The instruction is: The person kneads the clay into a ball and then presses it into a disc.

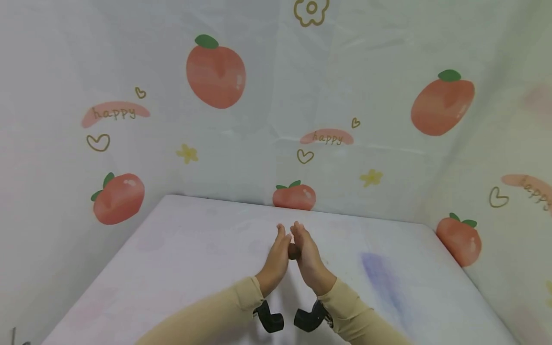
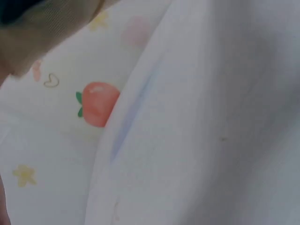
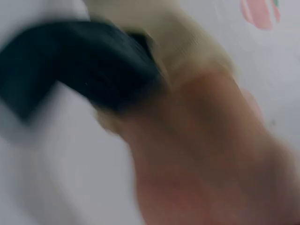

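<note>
On the white table [image 1: 181,268], with peach-print cloth [image 1: 215,72] at twelve o'clock, left hand [image 1: 276,261] and right hand [image 1: 308,261] press straight fingers flat around a small brown lump [image 1: 293,251]; rolling it well likely needs even pressure.

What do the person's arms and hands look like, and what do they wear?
Both arms wear long beige sleeves: left sleeve, right sleeve, each with a ribbed cuff. A black camera mount sits under each wrist: left mount, right mount. The left hand and right hand are bare.
</note>
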### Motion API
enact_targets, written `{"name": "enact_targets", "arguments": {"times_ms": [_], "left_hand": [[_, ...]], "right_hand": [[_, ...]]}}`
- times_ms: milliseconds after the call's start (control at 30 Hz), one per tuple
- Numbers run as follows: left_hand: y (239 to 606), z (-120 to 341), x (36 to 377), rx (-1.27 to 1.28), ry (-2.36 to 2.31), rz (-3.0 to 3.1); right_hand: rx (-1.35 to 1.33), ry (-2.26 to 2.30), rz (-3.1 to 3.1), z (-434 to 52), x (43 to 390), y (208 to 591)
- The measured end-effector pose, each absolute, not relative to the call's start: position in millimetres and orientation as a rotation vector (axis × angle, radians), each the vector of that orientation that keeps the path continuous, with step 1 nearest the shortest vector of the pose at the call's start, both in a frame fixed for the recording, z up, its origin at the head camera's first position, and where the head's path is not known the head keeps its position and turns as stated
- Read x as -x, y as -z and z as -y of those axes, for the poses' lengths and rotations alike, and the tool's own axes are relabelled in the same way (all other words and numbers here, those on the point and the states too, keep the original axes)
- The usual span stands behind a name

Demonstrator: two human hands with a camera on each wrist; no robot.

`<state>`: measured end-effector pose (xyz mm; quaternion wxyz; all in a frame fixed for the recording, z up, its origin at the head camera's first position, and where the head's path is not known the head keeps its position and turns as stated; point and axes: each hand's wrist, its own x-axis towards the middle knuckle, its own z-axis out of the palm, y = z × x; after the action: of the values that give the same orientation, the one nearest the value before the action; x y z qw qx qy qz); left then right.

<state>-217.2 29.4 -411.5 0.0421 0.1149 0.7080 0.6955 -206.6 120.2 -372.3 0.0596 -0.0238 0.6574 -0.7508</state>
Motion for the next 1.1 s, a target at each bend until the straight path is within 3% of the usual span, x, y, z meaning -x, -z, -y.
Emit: {"name": "enact_targets", "arguments": {"times_ms": [200,367,733,1100], "left_hand": [[404.0,-35.9,201.3,-0.529,-2.065,-2.135],[390.6,-31.1,207.3,-0.545,-2.186,-2.119],[407.8,-31.2,227.3,-0.188,-2.132,-2.142],[405.0,-36.4,205.3,-0.531,-2.110,-2.160]], "right_hand": [[-0.062,2.239,-2.025,-131.6,227.6,371.1],[-0.063,2.131,-2.091,-126.1,225.3,383.3],[0.111,2.187,-2.039,-119.3,206.0,372.7],[-0.036,2.186,-2.058,-132.2,235.6,376.4]]}}
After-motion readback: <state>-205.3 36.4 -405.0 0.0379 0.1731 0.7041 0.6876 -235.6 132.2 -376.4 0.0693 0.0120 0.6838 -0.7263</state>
